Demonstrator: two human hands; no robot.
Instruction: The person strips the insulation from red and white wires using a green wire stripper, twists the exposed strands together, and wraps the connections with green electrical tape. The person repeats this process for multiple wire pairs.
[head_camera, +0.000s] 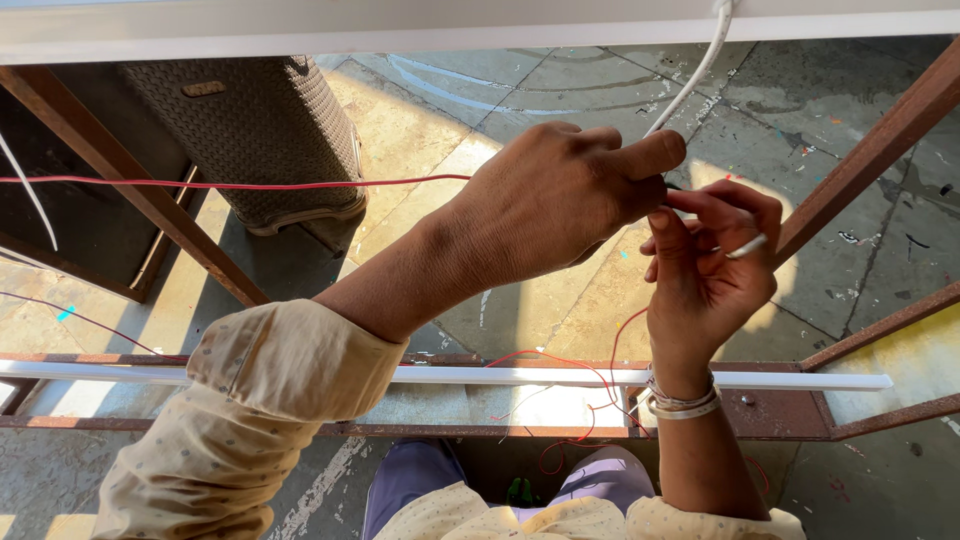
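Stained concrete floor (600, 300) shows beyond a rusty frame (130, 190). From far left a red wire (250, 184) runs level into the left hand (560, 195), closed around it. Just right, touching, the right hand (710, 270) pinches what seems a white cable (690, 75), rising above both fingertips.

Your left hand (555, 195) and right hand (712, 255) meet above the rusty metal frame (780, 415), fingertips touching, pinching the thin white cable (690, 80) that runs up to the long white rail (400, 35) overhead. The thin red wire (230, 184) stretches left from your left hand, passing in front of the grey woven plastic basket (255, 130). The white plastic strip (500, 376) lies along the frame beneath both wrists.
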